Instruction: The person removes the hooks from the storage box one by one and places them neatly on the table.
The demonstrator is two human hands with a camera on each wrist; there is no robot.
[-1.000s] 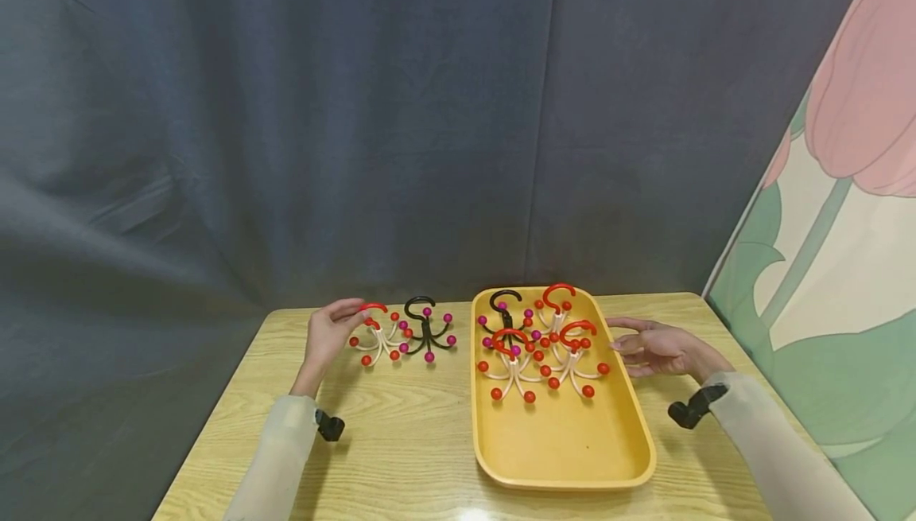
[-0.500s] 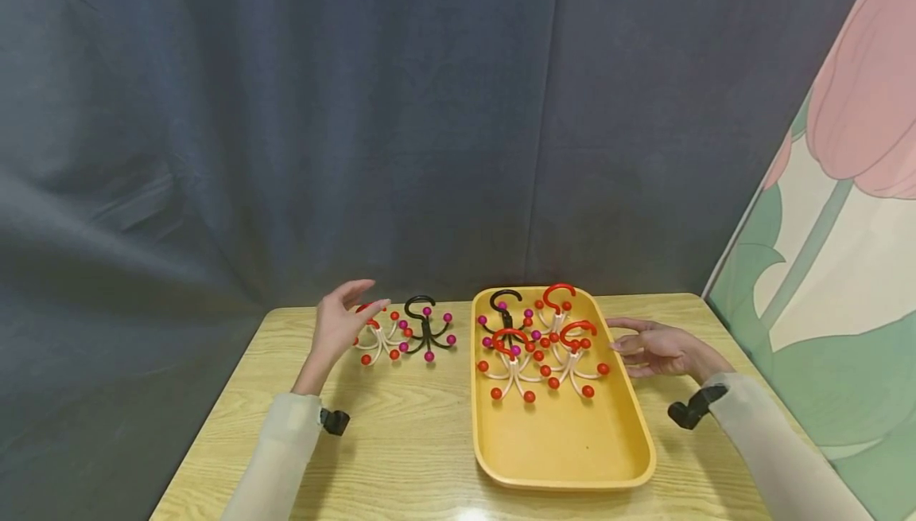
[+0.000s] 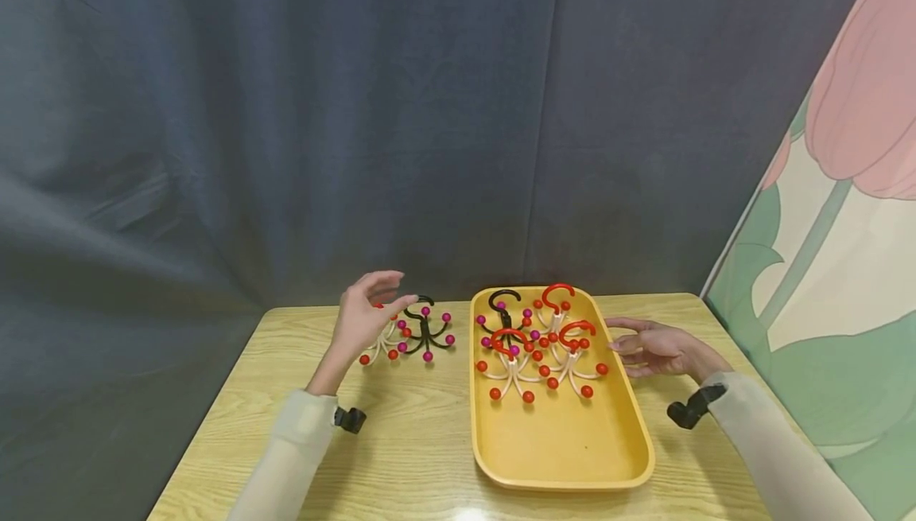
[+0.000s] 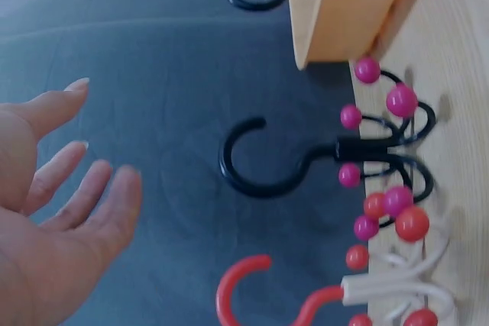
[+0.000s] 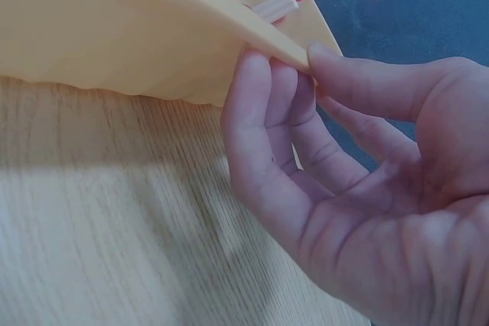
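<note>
My left hand (image 3: pixel 361 322) hovers with parted fingers and an empty grasp. In the head view it overlaps a white multi-arm hook hanger (image 3: pixel 384 340) with red ball tips; the hanger's red hook (image 4: pixel 243 280) shows in the left wrist view. Right beside it on the table stands a black hanger (image 3: pixel 427 335) with magenta balls, its curved hook (image 4: pixel 263 185) close to the fingers. On the other side, my right hand (image 3: pixel 661 351) pinches the right rim of a yellow tray (image 3: pixel 558 457), thumb over the edge and fingers under it (image 5: pixel 283 50).
Toward the tray's back stand a black hanger (image 3: pixel 506 319) and three white hangers with red hooks, one of them a front white hanger (image 3: pixel 514 374). A dark curtain (image 3: pixel 429 123) hangs behind the wooden table (image 3: pixel 401 441). A flower-patterned panel (image 3: pixel 851 282) borders the right.
The left hand has let go of the white hanger's red hook, lifted, and shifted right toward the black hanger. The right hand keeps its place on the tray.
</note>
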